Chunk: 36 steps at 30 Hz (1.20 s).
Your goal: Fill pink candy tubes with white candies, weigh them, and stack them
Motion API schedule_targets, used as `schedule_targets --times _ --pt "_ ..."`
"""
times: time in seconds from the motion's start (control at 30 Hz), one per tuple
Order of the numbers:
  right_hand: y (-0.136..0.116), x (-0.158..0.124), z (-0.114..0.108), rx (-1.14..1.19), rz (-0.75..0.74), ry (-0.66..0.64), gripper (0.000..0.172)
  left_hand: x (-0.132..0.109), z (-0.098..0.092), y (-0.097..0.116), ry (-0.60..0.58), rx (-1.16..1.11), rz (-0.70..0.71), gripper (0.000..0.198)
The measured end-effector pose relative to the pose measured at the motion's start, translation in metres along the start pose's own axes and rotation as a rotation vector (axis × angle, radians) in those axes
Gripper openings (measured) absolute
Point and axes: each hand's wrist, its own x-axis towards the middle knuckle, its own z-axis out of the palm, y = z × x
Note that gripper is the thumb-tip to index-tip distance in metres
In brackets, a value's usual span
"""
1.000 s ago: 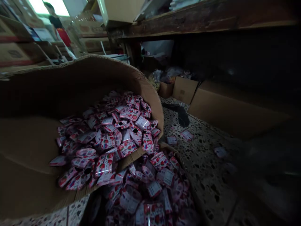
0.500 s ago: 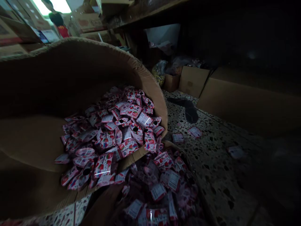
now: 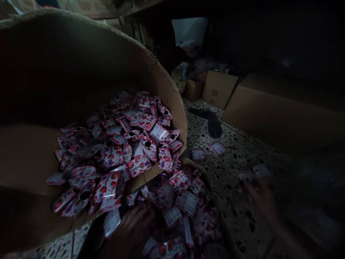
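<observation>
Strawberry-printed foil pouches [image 3: 134, 144] lie heaped inside a large cardboard carton [image 3: 88, 46] tipped on its side, and more lie past its flap in a second heap [image 3: 185, 205] on the terrazzo floor [image 3: 237, 208]. The left hand [image 3: 132, 230], dim at the bottom of the view, sits against that lower heap, just beside a white-labelled pouch [image 3: 111, 222]; whether its fingers are closed on anything cannot be told. The right hand [image 3: 261, 201] is blurred in shadow above the floor, near a loose pouch [image 3: 261, 170], and its state cannot be told either. Two other loose pouches [image 3: 198, 154] lie near the carton's edge, with cardboard boxes [image 3: 218, 88] and a plastic bag [image 3: 180, 76] farther back.
</observation>
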Motion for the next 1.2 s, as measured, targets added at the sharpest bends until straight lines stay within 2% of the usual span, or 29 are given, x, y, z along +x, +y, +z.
schedule_targets --times 0.07,0.13,0.2,0.23,0.3,0.33,0.4,0.5,0.6,0.73,0.8,0.87,0.9,0.93,0.97,1.0,1.07,1.13,1.2 --pt "-0.011 -0.002 0.004 0.122 -0.084 -0.14 0.054 0.019 0.0 0.004 0.047 -0.057 -0.041 0.048" --pt "-0.026 0.009 0.015 0.259 -0.181 -0.228 0.06 0.035 0.002 0.007 0.117 -0.1 -0.104 0.041" --pt "-0.037 0.033 0.036 0.269 -0.165 -0.146 0.056 0.045 0.005 0.009 0.157 -0.131 -0.151 0.037" --pt "-0.039 0.048 0.05 0.22 -0.125 -0.088 0.053 0.048 0.007 0.01 0.156 -0.144 -0.157 0.036" --pt "-0.036 0.08 0.081 0.052 -0.123 -0.099 0.048 0.049 0.012 0.011 0.144 -0.156 -0.16 0.034" --pt "-0.032 0.095 0.098 -0.041 -0.188 -0.154 0.048 0.048 0.015 0.012 0.141 -0.155 -0.16 0.034" --pt "-0.022 0.117 0.131 -0.259 -0.364 -0.357 0.054 0.05 0.023 0.015 0.134 -0.148 -0.152 0.033" --pt "-0.009 0.129 0.168 -0.446 -0.498 -0.611 0.065 0.063 0.038 0.025 0.089 -0.136 -0.122 0.038" --pt "0.001 0.125 0.185 -0.461 -0.477 -0.644 0.058 0.092 0.057 0.039 0.005 -0.127 -0.121 0.053" --pt "0.014 0.118 0.18 -0.501 -0.366 -0.58 0.05 0.128 0.08 0.047 -0.113 -0.101 -0.153 0.084" --pt "0.012 0.111 0.166 -0.47 -0.272 -0.477 0.045 0.131 0.087 0.043 -0.147 -0.08 -0.141 0.086" --pt "-0.003 0.099 0.145 -0.264 -0.138 -0.305 0.045 0.121 0.09 0.036 -0.154 -0.067 -0.103 0.077" --pt "-0.015 0.091 0.133 -0.086 -0.068 -0.218 0.048 0.113 0.091 0.033 -0.143 -0.06 -0.078 0.071" --pt "-0.029 0.082 0.12 0.09 -0.033 -0.197 0.048 0.103 0.092 0.029 -0.121 -0.055 -0.043 0.065" --pt "-0.043 0.072 0.108 0.221 -0.05 -0.272 0.047 0.092 0.093 0.026 -0.089 -0.048 -0.009 0.059" --pt "-0.056 0.065 0.099 0.322 -0.105 -0.4 0.047 0.082 0.095 0.023 -0.054 -0.044 0.007 0.054" --pt "-0.072 0.059 0.09 0.437 -0.191 -0.601 0.053 0.067 0.101 0.02 0.013 -0.058 -0.016 0.04" --pt "-0.071 0.071 0.096 0.451 -0.192 -0.559 0.058 0.062 0.107 0.018 0.047 -0.098 -0.073 0.027" --pt "-0.052 0.101 0.111 0.312 -0.121 -0.375 0.057 0.068 0.112 0.017 0.048 -0.145 -0.118 0.021"
